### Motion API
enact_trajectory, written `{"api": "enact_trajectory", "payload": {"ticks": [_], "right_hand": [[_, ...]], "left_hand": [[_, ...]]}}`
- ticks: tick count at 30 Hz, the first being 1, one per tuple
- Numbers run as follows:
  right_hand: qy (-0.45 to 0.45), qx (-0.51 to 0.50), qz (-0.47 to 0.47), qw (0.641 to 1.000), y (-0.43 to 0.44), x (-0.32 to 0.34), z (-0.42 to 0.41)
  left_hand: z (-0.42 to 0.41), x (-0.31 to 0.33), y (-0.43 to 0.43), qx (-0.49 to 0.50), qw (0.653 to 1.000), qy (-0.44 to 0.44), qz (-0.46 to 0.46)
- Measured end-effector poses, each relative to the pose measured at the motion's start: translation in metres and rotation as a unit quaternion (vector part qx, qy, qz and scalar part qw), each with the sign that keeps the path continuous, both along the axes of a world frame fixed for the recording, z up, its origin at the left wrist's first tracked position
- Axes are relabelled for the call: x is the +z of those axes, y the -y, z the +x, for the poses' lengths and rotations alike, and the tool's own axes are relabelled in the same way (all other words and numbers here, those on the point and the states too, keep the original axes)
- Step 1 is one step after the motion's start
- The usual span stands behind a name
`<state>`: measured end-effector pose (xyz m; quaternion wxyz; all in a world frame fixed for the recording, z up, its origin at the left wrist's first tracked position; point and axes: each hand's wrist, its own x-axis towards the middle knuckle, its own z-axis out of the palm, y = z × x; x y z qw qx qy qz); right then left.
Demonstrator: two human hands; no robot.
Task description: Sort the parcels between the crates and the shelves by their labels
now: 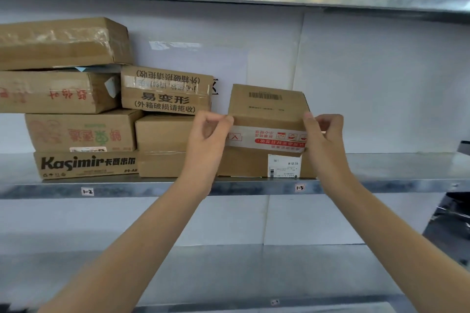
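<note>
Taped parcel (267, 119) atop labelled box (254, 164) on middle shelf (381, 180); stacked boxes (76, 99) left.

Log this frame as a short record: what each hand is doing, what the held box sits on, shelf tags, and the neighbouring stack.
left hand: grips the left edge of the taped box
right hand: grips its right edge
taped box: red and white tape, barcode on top, resting on a flat box with a white label
shelf: metal, tags 1-2 and 1-3 on its front edge
position: held box is above tag 1-3
stack: cardboard boxes to the left, Kasimir box at the bottom
</note>
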<state>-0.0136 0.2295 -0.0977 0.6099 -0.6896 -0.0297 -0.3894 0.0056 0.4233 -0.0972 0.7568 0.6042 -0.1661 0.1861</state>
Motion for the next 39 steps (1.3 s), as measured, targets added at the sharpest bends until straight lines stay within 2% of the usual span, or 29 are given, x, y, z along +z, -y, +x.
{"api": "enact_trajectory", "payload": {"ticks": [6, 11, 18, 26, 31, 39], "right_hand": [[0.006, 0.035, -0.075, 0.997, -0.020, -0.042, -0.031], [-0.045, 0.095, -0.131, 0.986, -0.049, -0.084, -0.051], [-0.136, 0.210, -0.148, 0.957, -0.090, -0.134, -0.055], [-0.155, 0.251, -0.177, 0.939, -0.146, -0.146, -0.042], [-0.185, 0.306, -0.161, 0.920, -0.182, -0.138, -0.043], [-0.233, 0.375, -0.068, 0.895, -0.220, -0.157, -0.043]], "left_hand": [[-0.044, -0.041, -0.030, 0.021, 0.997, -0.045, -0.053], [-0.063, -0.085, -0.060, 0.083, 0.992, -0.068, -0.068], [-0.092, -0.143, -0.106, 0.129, 0.980, -0.146, -0.030], [-0.129, -0.165, -0.168, 0.238, 0.961, -0.133, 0.035], [-0.149, -0.169, -0.204, 0.283, 0.946, -0.151, 0.034], [-0.173, -0.189, -0.226, 0.301, 0.939, -0.162, -0.039]]}}
